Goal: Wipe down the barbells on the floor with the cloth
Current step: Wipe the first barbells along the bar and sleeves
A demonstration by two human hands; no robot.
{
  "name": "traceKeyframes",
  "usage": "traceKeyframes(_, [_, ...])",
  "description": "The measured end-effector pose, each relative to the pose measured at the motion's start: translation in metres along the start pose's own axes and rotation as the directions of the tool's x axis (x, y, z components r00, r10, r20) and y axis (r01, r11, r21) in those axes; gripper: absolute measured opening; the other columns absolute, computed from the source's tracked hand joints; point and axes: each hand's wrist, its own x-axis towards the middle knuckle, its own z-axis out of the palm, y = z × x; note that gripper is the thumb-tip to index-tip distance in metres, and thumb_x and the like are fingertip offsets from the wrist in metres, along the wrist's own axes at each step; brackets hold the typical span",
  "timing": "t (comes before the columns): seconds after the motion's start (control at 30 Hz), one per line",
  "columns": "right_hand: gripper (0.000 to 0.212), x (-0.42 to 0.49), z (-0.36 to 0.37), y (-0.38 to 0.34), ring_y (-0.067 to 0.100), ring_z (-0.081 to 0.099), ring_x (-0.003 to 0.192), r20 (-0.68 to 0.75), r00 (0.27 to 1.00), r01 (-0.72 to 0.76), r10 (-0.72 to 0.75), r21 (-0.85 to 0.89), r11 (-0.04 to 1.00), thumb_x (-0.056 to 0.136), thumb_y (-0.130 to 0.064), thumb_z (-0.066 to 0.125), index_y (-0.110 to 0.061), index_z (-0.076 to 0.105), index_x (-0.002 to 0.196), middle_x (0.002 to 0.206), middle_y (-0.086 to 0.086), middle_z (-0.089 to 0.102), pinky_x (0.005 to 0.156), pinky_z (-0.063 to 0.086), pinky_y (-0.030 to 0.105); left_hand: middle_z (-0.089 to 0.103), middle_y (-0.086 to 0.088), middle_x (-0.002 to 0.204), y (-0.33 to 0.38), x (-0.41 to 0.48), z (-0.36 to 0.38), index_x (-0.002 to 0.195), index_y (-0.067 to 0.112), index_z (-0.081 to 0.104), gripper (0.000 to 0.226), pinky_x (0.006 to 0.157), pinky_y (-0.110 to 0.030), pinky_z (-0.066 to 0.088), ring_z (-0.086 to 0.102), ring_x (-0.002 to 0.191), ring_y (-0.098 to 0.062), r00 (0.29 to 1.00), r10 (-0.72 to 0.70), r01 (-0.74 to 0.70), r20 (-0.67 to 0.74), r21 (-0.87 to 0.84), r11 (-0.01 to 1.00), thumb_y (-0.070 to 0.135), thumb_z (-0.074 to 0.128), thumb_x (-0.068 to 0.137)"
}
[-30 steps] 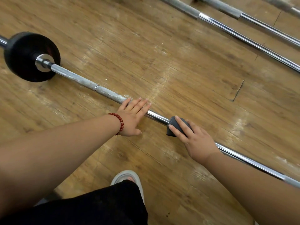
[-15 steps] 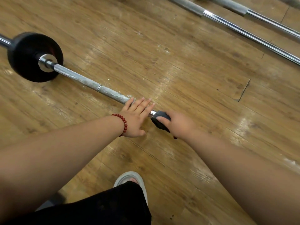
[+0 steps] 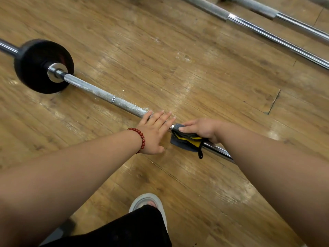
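A steel barbell (image 3: 99,93) lies diagonally on the wooden floor, with a black weight plate (image 3: 35,66) on its left end. My left hand (image 3: 154,131), with a red bead bracelet at the wrist, rests flat on the bar with straight fingers. Just to its right, my right hand (image 3: 201,128) grips a folded grey and yellow cloth (image 3: 185,141) wrapped over the bar. A black loop hangs from the cloth. My right forearm hides the bar further right.
Two more barbells, one (image 3: 267,34) nearer and one (image 3: 292,22) behind it, lie parallel at the top right. My foot in a light slipper (image 3: 147,202) and a black trouser leg are at the bottom centre. A floorboard seam gapes at the right (image 3: 274,102).
My right hand has slid the cloth leftward along the bar until it sits next to my left hand. The cloth has turned, showing yellow. My left hand has stayed on the bar.
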Motion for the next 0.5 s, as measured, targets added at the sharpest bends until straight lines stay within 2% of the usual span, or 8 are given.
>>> traceKeyframes(0.07, [0.033,-0.004,-0.004,0.004,0.019,0.058,0.111,0.025,1.000,-0.012,0.013,-0.024,1.000,0.083,-0.042,0.067,-0.030,0.063,0.113,0.118,0.002,0.065,0.101,0.042,0.032,-0.025,0.001,0.156,-0.002,0.000,-0.002,0.146,0.023,-0.025,0.101,0.113,-0.043,-0.016,-0.019,0.144,-0.019,1.000,0.010,-0.010,-0.002,-0.015,1.000,0.050,0.051,0.086])
traceKeyframes(0.13, [0.045,-0.014,-0.017,0.017,0.014,0.061,0.104,0.051,0.997,-0.053,0.056,-0.045,0.998,0.078,-0.047,0.067,-0.027,0.063,0.117,0.117,0.001,0.065,0.096,0.047,0.029,-0.025,0.002,0.156,-0.003,-0.001,-0.003,0.147,0.024,-0.024,0.099,0.113,-0.042,-0.016,-0.018,0.144,-0.018,1.000,0.025,-0.025,0.000,-0.039,0.999,0.050,0.050,0.087])
traceKeyframes(0.2, [0.040,-0.028,-0.029,0.027,0.006,0.066,0.073,0.092,0.989,-0.109,0.112,-0.040,0.993,0.088,-0.036,0.060,-0.013,0.060,0.121,0.098,0.003,0.066,0.062,0.052,0.018,-0.024,0.002,0.157,-0.004,-0.002,-0.002,0.147,0.024,-0.024,0.099,0.113,-0.042,-0.016,-0.018,0.144,-0.017,0.999,0.032,-0.032,-0.001,-0.042,0.999,0.049,0.050,0.087])
traceKeyframes(0.23, [0.030,-0.035,-0.029,0.029,0.004,0.063,0.056,0.110,0.987,-0.112,0.117,-0.048,0.992,0.094,-0.029,0.055,-0.010,0.059,0.117,0.088,0.004,0.063,0.045,0.047,0.016,-0.025,0.002,0.157,-0.005,-0.002,-0.002,0.147,0.024,-0.024,0.099,0.113,-0.042,-0.016,-0.018,0.144,-0.017,0.999,0.035,-0.035,-0.001,-0.041,0.999,0.048,0.050,0.087])
traceKeyframes(0.27, [0.024,-0.037,-0.028,0.028,0.003,0.060,0.048,0.099,0.987,-0.121,0.125,-0.047,0.992,0.096,-0.025,0.053,-0.011,0.059,0.115,0.082,0.004,0.061,0.038,0.041,0.015,-0.024,0.002,0.157,-0.005,-0.002,-0.002,0.147,0.024,-0.024,0.099,0.113,-0.042,-0.016,-0.018,0.144,-0.017,0.999,0.036,-0.036,0.000,-0.044,0.998,0.048,0.050,0.086])
traceKeyframes(0.33, [0.023,-0.033,-0.018,0.018,0.007,0.063,0.060,0.045,0.993,-0.111,0.112,-0.032,0.993,0.092,-0.028,0.060,-0.017,0.062,0.112,0.086,0.002,0.065,0.045,0.044,0.014,-0.023,0.003,0.157,-0.006,-0.003,-0.003,0.148,0.024,-0.022,0.097,0.113,-0.041,-0.016,-0.018,0.144,-0.016,0.999,0.046,-0.046,-0.001,-0.067,0.997,0.046,0.050,0.087])
traceKeyframes(0.43, [0.027,-0.013,0.010,-0.010,0.018,0.062,0.097,-0.064,0.998,0.019,-0.026,-0.104,0.994,0.084,-0.036,0.070,-0.026,0.067,0.108,0.106,0.002,0.068,0.086,0.047,0.026,-0.017,0.003,0.159,-0.014,-0.008,-0.008,0.150,0.021,-0.015,0.089,0.114,-0.033,-0.014,-0.014,0.145,-0.012,0.998,0.051,-0.057,-0.044,-0.155,0.986,0.039,0.049,0.091])
traceKeyframes(0.5, [0.034,-0.008,0.023,-0.020,0.015,0.061,0.099,-0.119,0.985,0.104,-0.127,-0.183,0.978,0.084,-0.035,0.071,-0.024,0.066,0.116,0.109,-0.003,0.067,0.092,0.043,0.023,-0.018,0.001,0.159,-0.024,-0.019,-0.005,0.150,0.018,-0.014,0.086,0.114,-0.031,-0.013,-0.015,0.145,-0.013,0.996,-0.026,0.009,-0.091,-0.177,0.984,0.036,0.047,0.092])
